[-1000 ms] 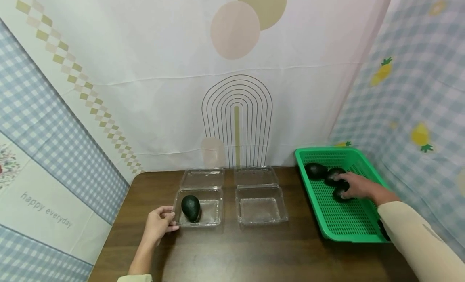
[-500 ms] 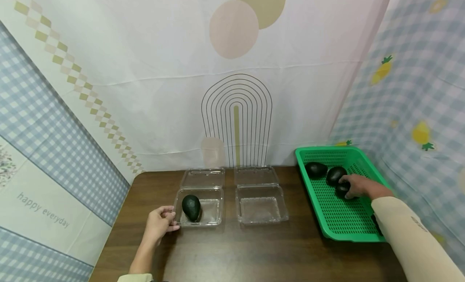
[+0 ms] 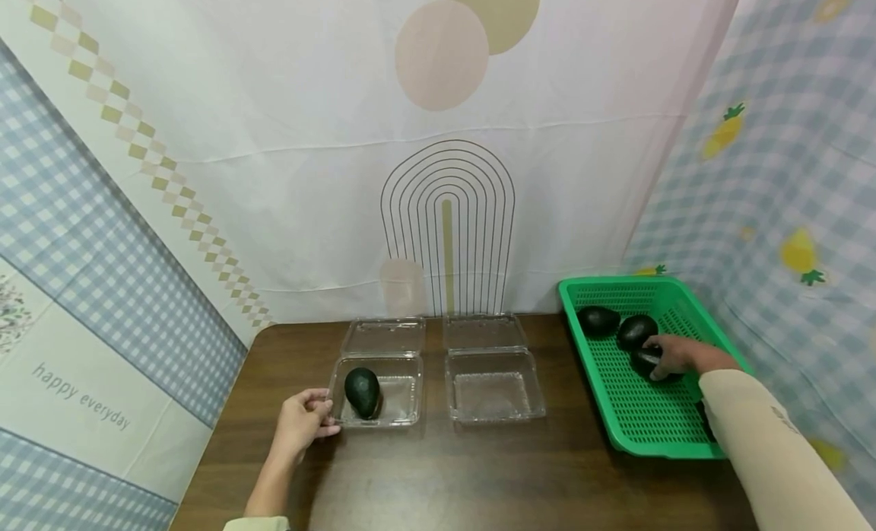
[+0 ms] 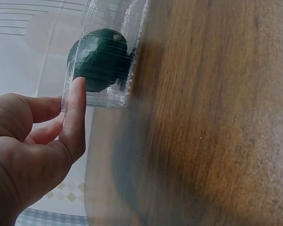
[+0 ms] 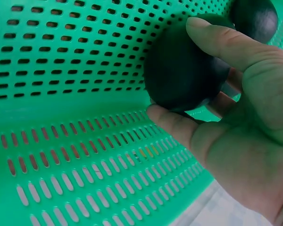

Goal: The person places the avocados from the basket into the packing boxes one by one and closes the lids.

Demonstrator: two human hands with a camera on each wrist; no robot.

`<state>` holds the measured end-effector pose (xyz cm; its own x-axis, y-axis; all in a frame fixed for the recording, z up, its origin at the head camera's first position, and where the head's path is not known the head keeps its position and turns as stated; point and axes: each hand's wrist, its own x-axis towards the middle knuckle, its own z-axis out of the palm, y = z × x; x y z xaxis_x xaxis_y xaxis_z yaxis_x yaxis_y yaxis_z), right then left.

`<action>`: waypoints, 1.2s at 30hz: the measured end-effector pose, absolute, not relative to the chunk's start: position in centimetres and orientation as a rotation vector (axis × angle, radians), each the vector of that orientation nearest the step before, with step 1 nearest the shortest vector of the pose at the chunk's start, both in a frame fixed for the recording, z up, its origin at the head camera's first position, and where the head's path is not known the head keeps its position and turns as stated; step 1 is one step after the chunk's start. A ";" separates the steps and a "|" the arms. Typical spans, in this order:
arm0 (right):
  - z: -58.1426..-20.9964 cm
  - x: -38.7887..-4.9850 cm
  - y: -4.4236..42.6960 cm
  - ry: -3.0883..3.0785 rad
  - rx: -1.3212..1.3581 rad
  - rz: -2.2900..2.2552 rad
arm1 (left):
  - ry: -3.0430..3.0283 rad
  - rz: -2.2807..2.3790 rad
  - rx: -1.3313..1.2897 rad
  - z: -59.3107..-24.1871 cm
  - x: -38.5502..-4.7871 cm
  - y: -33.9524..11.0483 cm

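My left hand [image 3: 301, 423] pinches the near left edge of an open clear plastic box [image 3: 404, 386]; in the left wrist view, thumb and fingers of the hand [image 4: 47, 136] hold its rim. One dark green avocado [image 3: 362, 392] lies in that box, toward its left side. In the green basket [image 3: 616, 432] at the right, my right hand [image 3: 677, 356] grips a dark avocado [image 3: 643, 361]. Seen from the right wrist, the hand [image 5: 245, 103] has thumb and fingers round the avocado [image 5: 179, 70].
Another open clear box [image 3: 494, 394] stands on the wooden table [image 3: 438, 478], between the first box and the basket. Two more avocados, one at the left [image 3: 598, 320] and one beside the hand [image 3: 636, 332], lie in the basket; a dark shape shows partly behind the right sleeve. Patterned cloth hangs behind.
My right hand has shifted slightly right and down in the basket, off the middle avocado, and its fingers are now round the nearer one. My left hand stays at the box edge.
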<state>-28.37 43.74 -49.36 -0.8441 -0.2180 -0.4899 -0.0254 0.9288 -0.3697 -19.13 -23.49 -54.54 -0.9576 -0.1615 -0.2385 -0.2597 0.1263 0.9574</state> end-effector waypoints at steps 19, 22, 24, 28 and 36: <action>-50.2 -27.6 45.5 2.469 -0.073 -0.833 | 2.297 1.966 -0.427 -54.5 -19.3 -23.7; -50.3 -27.4 45.8 2.433 -0.043 -0.910 | 2.303 1.962 -0.423 -54.5 -19.2 -23.6; -50.4 -27.3 46.0 2.411 -0.031 -0.947 | 2.302 1.966 -0.423 -54.6 -19.3 -23.6; -50.4 -27.1 46.0 2.392 -0.033 -0.976 | 2.290 1.977 -0.423 -54.8 -19.4 -23.7; -49.6 -27.5 45.4 2.399 -0.058 -0.996 | 2.284 1.977 -0.431 -54.8 -19.4 -23.7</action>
<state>-27.49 45.44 -49.64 -0.8550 -0.2365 -0.4616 0.1601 0.7261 -0.6687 -19.35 -23.72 -54.80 -0.9561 -0.1527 -0.2500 -0.2694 0.1227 0.9552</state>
